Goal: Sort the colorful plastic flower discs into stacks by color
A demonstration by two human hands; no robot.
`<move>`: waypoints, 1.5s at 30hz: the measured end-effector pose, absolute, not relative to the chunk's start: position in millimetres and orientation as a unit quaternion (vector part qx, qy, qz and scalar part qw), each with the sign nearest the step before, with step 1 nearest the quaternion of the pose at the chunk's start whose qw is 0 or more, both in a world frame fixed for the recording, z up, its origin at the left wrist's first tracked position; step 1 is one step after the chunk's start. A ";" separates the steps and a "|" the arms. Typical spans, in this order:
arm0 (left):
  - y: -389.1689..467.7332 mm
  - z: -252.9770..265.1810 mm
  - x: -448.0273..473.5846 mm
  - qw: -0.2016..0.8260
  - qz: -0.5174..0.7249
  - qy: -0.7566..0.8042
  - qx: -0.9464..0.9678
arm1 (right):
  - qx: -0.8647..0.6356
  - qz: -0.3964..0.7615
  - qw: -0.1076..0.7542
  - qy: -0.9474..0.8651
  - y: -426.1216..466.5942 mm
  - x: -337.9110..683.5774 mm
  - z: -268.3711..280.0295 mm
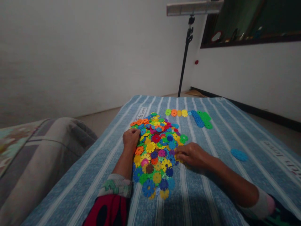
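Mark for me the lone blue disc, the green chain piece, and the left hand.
lone blue disc (239, 154), head view, centre of its face
green chain piece (205, 119), head view, its middle
left hand (131, 137), head view, back of the hand

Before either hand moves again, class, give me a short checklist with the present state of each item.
1. Left hand rests on the pile of flower discs: ok.
2. Right hand touches the pile's right edge: ok.
3. Right grip closed on a disc: cannot tell.
4. Sorted row of discs lies apart from the pile: ok.
5. Lone blue disc lies apart on the striped blanket: ok.
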State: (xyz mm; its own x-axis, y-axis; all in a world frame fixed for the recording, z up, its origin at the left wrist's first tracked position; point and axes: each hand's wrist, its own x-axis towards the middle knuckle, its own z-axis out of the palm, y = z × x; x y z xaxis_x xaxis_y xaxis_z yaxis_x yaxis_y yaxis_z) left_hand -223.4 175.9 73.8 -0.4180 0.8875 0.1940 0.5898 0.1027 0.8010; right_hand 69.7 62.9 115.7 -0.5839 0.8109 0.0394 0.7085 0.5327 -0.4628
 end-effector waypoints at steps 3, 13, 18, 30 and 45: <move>176.4 72.0 -223.3 0.173 0.434 0.720 0.513 | -0.414 0.205 0.128 -0.878 55.1 57.8 114.5; 175.9 71.9 -220.7 0.164 0.431 0.727 0.508 | -0.370 0.167 0.061 -0.912 29.9 29.3 116.9; 175.4 70.9 -220.2 0.163 0.429 0.727 0.510 | -0.353 0.148 0.034 -0.923 24.9 20.6 116.5; 173.7 71.7 -219.3 0.163 0.419 0.727 0.519 | -0.342 0.087 0.008 -0.936 22.4 11.5 112.8; 172.7 72.9 -218.1 0.174 0.429 0.723 0.513 | -0.402 0.078 0.011 -0.912 41.9 37.7 116.3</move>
State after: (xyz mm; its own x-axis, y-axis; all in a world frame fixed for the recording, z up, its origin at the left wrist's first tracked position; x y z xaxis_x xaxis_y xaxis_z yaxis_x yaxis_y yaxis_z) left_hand -218.1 172.7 72.9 -0.4132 0.8909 0.1886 0.5919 0.1053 0.7991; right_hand 37.7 41.9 116.3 -0.6758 0.7359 -0.0423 0.7324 0.6639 -0.1512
